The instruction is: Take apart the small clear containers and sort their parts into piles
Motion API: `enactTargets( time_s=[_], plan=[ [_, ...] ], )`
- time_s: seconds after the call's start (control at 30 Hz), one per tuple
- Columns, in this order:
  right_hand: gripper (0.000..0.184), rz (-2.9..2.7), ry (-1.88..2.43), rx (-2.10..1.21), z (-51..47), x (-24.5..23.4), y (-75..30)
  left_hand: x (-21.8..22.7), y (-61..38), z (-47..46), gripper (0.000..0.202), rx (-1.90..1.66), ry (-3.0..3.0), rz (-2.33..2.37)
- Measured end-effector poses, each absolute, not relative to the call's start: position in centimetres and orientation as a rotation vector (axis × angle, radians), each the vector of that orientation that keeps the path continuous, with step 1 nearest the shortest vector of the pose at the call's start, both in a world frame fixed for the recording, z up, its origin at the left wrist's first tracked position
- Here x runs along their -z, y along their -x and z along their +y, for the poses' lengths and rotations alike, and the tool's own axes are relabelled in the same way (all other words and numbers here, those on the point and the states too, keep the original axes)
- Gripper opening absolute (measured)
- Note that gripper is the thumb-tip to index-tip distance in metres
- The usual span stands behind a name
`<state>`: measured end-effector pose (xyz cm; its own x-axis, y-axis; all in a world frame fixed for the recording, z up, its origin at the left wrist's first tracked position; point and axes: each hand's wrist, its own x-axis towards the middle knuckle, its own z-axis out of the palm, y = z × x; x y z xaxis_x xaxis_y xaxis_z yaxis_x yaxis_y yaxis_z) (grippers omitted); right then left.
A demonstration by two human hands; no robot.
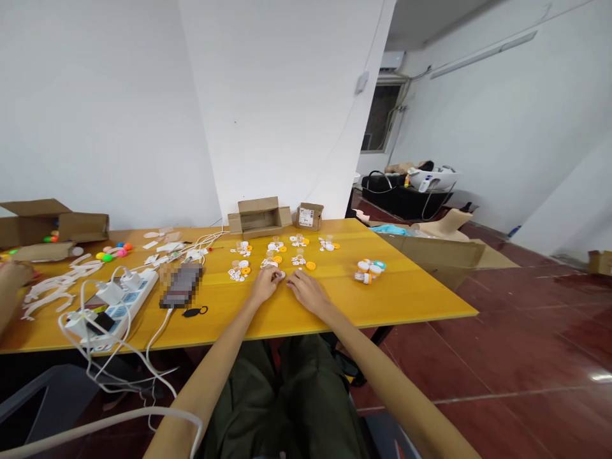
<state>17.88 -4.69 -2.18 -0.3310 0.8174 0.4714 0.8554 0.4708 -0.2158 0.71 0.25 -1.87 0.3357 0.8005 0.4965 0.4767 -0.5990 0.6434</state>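
My left hand [266, 285] is over the table near its front edge, fingers closed in a pinch on a small white part [282, 275]. Just to its right, my right hand [308, 292] rests low with bent fingers slightly apart, fingertips close to the tabletop; nothing shows in them. Beyond my hands lie several small groups of parts: clear plastic cups, white rings and discs, and orange round lids, such as an orange lid [310, 265] and small white pieces [299, 260]. To the right sits a cluster of small capped jars [370, 270] with orange, white and teal parts.
A power strip [125, 305] with plugs and tangled white cables stands left, beside a phone [182, 285] and a black ring tag [195, 312]. An open cardboard box [259, 218] and a smaller carton [309, 217] stand at the back. Another person's hand [14, 275] is far left.
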Motion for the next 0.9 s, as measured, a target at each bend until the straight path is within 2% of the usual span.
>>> enactTargets(
  time_s=[0.5, 0.9],
  plan=[
    [0.03, -2.058, 1.715, 0.091, -3.8, 0.7, -20.7, 1.5, -1.9, -1.2, 0.023, -0.838, -2.896, 1.1],
    [0.024, -2.003, 1.577, 0.048, -3.7, 2.7, -21.5, 1.7, -5.4, -0.4, 0.02, -0.876, -2.75, 1.166]
  ],
)
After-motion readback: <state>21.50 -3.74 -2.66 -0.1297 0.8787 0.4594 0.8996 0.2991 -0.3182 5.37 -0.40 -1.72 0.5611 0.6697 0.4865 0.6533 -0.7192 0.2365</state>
